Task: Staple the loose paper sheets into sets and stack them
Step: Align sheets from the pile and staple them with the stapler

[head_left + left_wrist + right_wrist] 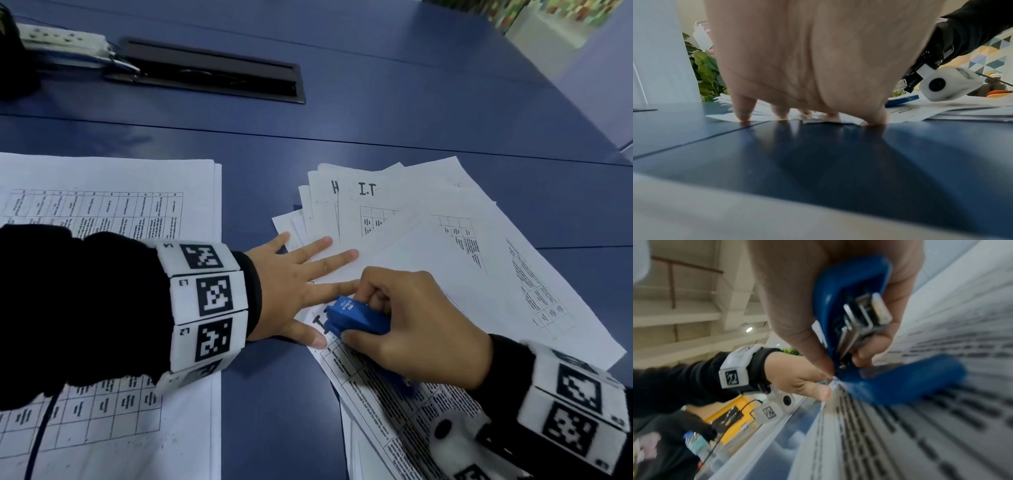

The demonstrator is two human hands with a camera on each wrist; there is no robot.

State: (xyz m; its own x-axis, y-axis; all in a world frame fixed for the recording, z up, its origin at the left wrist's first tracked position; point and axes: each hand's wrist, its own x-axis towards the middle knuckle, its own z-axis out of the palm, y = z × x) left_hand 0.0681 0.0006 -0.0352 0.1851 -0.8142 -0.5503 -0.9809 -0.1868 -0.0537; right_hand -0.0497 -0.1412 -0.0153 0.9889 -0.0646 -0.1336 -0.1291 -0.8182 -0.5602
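Note:
My right hand grips a blue stapler at the top left corner of a printed paper set in the head view. The right wrist view shows the stapler in my fingers, its blue base lying on the printed sheet. My left hand lies flat with fingers spread, pressing the paper beside the stapler; its fingertips touch sheets and table in the left wrist view. Fanned loose sheets marked "I.T" spread behind both hands.
A neat stack of printed sheets lies at the left under my left forearm. The blue table has a black cable hatch and a white power strip at the back left. The table's edge runs at the far right.

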